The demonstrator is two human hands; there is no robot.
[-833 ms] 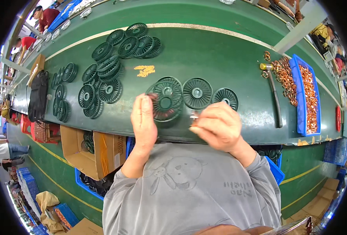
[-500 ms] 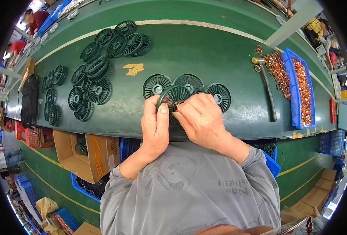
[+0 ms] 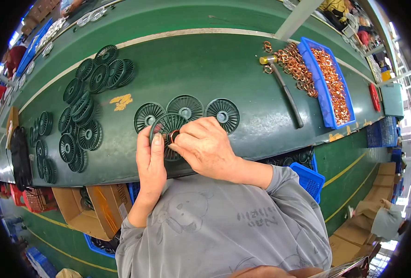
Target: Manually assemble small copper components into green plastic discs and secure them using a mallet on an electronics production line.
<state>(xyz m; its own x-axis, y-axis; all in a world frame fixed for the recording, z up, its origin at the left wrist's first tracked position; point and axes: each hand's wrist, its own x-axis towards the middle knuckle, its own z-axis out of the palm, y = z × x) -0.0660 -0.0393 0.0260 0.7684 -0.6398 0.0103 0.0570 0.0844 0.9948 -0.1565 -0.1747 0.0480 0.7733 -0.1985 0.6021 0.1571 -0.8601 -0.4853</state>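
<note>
The left hand grips a green spoked wheel by its rim above the table's near edge; the right hand pinches a copper-coloured ring at its hub. Probably light and stiff, the wheel suits a rim hold. Similar wheels lie beyond.

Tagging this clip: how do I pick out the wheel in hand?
On the green table, find three wheels in a row. Just nearer the person, the left hand and right hand meet at the held wheel. Unlike those, it is gripped, with a copper ring at its hub.
</note>
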